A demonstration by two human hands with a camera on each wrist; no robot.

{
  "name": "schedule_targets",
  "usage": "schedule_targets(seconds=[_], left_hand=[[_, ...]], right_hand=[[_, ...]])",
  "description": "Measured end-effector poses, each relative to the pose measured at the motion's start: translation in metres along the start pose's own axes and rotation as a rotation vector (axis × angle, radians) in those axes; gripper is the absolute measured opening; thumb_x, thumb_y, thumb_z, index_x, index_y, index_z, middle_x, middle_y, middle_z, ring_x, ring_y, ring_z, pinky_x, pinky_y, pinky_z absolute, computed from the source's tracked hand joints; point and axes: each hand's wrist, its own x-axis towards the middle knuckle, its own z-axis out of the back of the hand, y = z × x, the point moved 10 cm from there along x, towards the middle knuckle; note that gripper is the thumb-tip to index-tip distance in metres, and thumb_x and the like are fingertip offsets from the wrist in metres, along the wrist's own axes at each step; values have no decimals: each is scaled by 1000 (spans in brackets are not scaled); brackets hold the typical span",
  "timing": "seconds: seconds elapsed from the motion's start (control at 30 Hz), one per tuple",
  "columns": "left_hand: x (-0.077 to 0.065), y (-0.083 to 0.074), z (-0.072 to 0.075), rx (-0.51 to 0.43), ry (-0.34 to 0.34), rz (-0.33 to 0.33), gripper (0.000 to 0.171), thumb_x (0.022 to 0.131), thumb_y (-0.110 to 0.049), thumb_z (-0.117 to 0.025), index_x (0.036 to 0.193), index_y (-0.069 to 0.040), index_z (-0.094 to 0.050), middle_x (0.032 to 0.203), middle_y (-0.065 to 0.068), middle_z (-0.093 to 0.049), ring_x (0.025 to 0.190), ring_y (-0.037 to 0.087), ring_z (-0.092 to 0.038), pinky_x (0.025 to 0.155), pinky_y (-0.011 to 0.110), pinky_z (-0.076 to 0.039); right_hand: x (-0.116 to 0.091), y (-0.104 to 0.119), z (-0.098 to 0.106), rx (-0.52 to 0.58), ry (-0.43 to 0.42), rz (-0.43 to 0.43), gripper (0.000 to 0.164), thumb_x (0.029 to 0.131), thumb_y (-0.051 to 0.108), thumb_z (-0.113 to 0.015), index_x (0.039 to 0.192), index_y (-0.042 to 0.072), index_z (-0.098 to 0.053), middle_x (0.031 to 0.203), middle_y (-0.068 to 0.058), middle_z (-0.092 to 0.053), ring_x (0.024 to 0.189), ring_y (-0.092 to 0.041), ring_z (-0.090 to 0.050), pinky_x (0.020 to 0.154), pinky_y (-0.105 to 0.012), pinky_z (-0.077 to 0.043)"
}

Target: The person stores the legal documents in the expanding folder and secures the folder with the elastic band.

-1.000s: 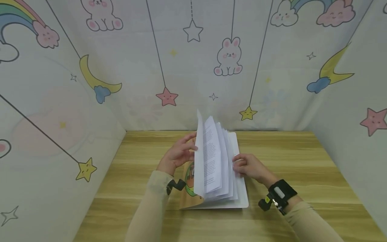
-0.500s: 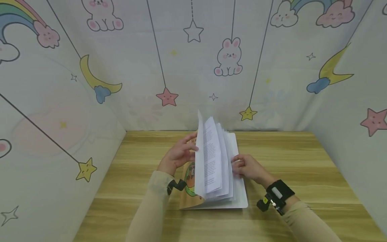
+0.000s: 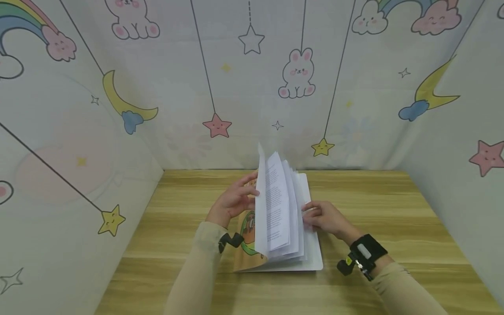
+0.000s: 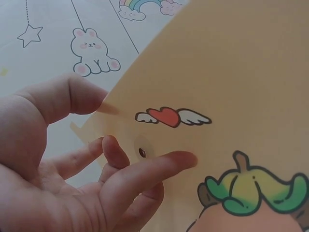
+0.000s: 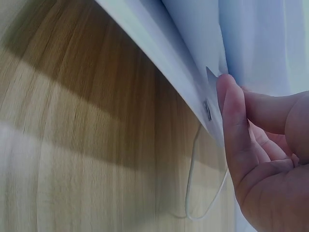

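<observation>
A document folder stands partly open on the table, its white front cover (image 3: 260,227) raised upright and its back cover (image 3: 316,260) lying flat. Orange-brown cartoon artwork (image 4: 169,117) decorates the outside of the raised cover. Between the covers, printed sheets (image 3: 278,203) and several clear pages fan out. My left hand (image 3: 233,200) pinches the front cover at its free edge, one digit inside and the other fingers along the decorated side. At the right edge of the pages, my right hand (image 3: 326,219) pinches a page between thumb and fingertip; its other fingers curl beneath.
A thin elastic cord (image 5: 189,188) loops from the folder's edge over the wood-grain table (image 3: 157,280). White cartoon-printed curtains (image 3: 252,109) enclose the back and both sides. Black camera mounts (image 3: 368,253) sit on both wrists.
</observation>
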Motion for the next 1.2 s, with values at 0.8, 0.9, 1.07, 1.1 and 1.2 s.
schedule_targets(seconds=[0.8,0.9,1.07,1.1,1.2], left_hand=[[11,15,-20,52,-23,93,78,89,8,-63,160,-16,-40,149,27,-46,108,40,-62,73,42,-61],[12,18,-22,68,-33,104,78,90,7,-65,161,-16,-40,149,29,-47,115,42,-63,75,44,-61],[16,22,-27,96,-41,117,79,91,5,-67,162,-15,-38,155,28,-40,121,45,-60,74,45,-62],[17,23,-28,101,-41,119,79,91,5,-68,162,-15,-39,158,27,-35,120,43,-60,73,46,-62],[20,26,-31,125,-43,125,77,91,4,-69,161,-14,-41,160,25,-27,108,36,-61,70,46,-63]], right_hand=[[-15,-18,37,78,-56,-18,41,99,-3,-66,135,-16,-52,104,-25,-75,89,-25,-75,79,-38,-62],[-18,-19,39,77,-56,-19,41,100,-1,-66,136,-17,-51,106,-26,-74,90,-26,-75,80,-38,-62],[-23,-23,45,59,-72,-23,41,101,1,-66,137,-15,-52,110,-29,-73,94,-29,-74,83,-40,-62],[-23,-24,46,56,-77,-25,42,101,2,-66,137,-15,-53,110,-29,-73,94,-30,-74,83,-40,-62],[-25,-28,50,41,-90,-31,42,101,4,-67,137,-14,-53,110,-28,-73,94,-29,-74,84,-40,-62]])
